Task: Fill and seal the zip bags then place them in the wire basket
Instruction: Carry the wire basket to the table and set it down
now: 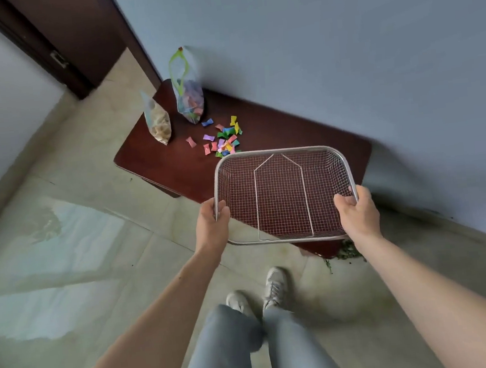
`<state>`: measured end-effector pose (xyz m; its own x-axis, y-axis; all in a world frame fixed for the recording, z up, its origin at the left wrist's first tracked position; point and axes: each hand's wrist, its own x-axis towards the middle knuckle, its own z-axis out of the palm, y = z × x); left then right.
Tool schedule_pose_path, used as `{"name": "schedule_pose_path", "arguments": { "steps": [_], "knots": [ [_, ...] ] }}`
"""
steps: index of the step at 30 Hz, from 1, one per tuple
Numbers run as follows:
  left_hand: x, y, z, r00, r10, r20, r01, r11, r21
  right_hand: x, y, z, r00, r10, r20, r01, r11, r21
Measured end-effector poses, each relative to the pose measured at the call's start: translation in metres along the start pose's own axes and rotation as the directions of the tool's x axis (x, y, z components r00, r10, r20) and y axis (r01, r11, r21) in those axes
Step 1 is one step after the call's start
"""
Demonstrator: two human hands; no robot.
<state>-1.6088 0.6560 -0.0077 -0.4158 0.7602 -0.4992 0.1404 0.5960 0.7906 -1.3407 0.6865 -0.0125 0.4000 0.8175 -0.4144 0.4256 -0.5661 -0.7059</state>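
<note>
Wire basket (281, 151), of silver mesh and with nothing inside, is held in the air by both hands over the near part of a dark red low table (159, 162); whether it touches the table cannot be told. Its left rim is gripped by the left hand (212, 226), the fingers closed around the edge, and its right rim is gripped in the same way by the right hand (357, 211). Two zip bags are seen standing upright at the far end of the table, well apart from the basket. One zip bag with green strip (187, 97) is partly filled with coloured pieces and is leaned near the grey wall (340, 41). A smaller bag (157, 119), holding pale beige contents, is placed just beside it. Loose coloured candies (222, 139) are scattered on the table between the bags and the far rim of the basket
</note>
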Motion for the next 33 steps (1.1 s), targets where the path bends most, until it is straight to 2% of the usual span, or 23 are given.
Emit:
{"name": "schedule_pose_path", "arguments": {
  "steps": [6, 13, 21, 33],
  "knots": [
    [0.062, -0.003, 0.033, 0.995, -0.001, 0.101, -0.005, 0.998, 0.059, 0.051, 0.016, 0.030, 0.995, 0.063, -0.072, -0.066, 0.997, -0.035],
    [0.116, -0.025, 0.063, 0.990, -0.035, 0.133, 0.019, 0.993, 0.116, 0.102, 0.044, 0.064, 0.992, 0.023, -0.125, -0.028, 0.999, -0.041],
    [0.139, -0.042, 0.078, 0.989, -0.070, 0.128, 0.055, 0.992, 0.113, 0.130, 0.057, 0.081, 0.990, -0.011, -0.144, -0.001, 0.997, -0.079],
    [0.157, -0.048, 0.100, 0.982, -0.076, 0.173, 0.055, 0.991, 0.122, 0.151, 0.069, 0.092, 0.987, 0.032, -0.157, -0.041, 0.998, -0.054]
  ]
}}
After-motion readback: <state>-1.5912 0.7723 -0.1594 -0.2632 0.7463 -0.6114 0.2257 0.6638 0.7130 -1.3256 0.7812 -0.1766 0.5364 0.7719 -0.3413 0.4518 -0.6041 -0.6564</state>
